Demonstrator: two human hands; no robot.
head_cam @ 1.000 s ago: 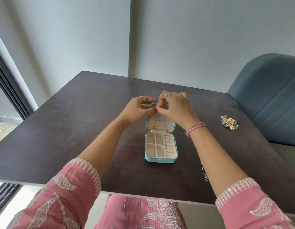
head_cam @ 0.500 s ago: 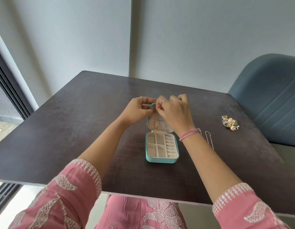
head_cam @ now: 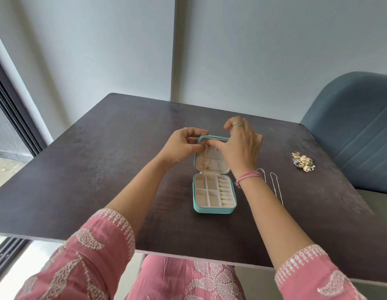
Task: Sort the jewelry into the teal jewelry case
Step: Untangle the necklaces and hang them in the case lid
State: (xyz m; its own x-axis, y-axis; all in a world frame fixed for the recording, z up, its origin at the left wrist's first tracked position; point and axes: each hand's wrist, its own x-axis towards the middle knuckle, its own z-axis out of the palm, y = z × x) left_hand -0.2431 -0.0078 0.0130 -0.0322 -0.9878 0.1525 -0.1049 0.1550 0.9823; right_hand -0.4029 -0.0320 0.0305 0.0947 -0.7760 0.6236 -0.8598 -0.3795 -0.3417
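Observation:
The teal jewelry case (head_cam: 212, 210) lies open in the middle of the dark table, its cream compartments bare. A thin gold necklace (head_cam: 205, 161) with a small pendant hangs down the inside of the raised lid. My left hand (head_cam: 183, 148) grips the lid's top left edge, fingers curled over the rim. My right hand (head_cam: 238, 146) pinches the top of the necklace against the lid with thumb and a fingertip, its other fingers lifted. A silver chain (head_cam: 274, 187) lies on the table right of the case. A heap of gold and pearl jewelry (head_cam: 303, 161) sits further right.
A blue upholstered chair (head_cam: 357, 131) stands at the table's right side. The dark wooden table (head_cam: 101, 169) ends close to my lap. A window frame runs down the left edge.
My right hand has lowered from the lid's top edge onto the necklace's upper end and spread its fingers. The camera has shifted, and the silver chain now shows beside my right wrist.

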